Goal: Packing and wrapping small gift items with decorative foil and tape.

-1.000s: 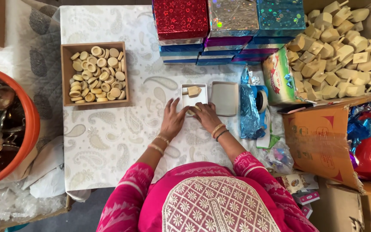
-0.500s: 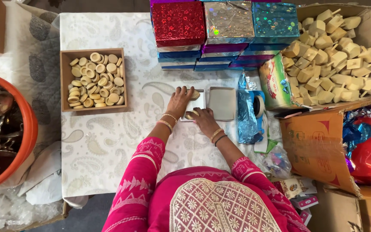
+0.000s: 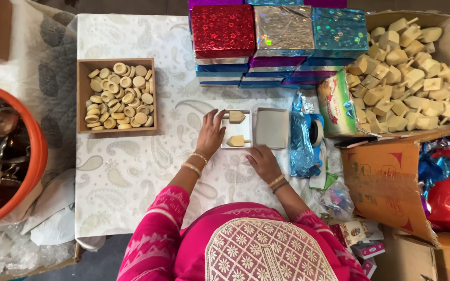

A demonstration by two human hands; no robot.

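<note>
You are working at the small white tray (image 3: 235,130), which is lying near the middle of the paisley cloth (image 3: 131,171). Two wooden tops are lying in it: the upper top (image 3: 236,116) and the lower top (image 3: 236,140). Each is lying on its side with its long axis running left to right across the tray, stem pointing left, body to the right.

Your left hand (image 3: 210,134) is resting against the tray's left edge, fingers spread and reaching toward the upper top's stem; it is gripping nothing that can be made out. Your right hand (image 3: 262,162) is lying flat and open just below the tray's lower right corner, holding nothing.

The grey lid (image 3: 272,128) is sitting just right of the tray, edges nearly touching. Right of that lid, blue foil wrap (image 3: 301,140) is crowding the margin. Above the tray, the stacked glitter boxes (image 3: 282,41) are closing off that side. Left of the tray, bare cloth is running as far as the wooden box of discs (image 3: 117,97); open cloth is also lying below the tray, toward your body.
</note>
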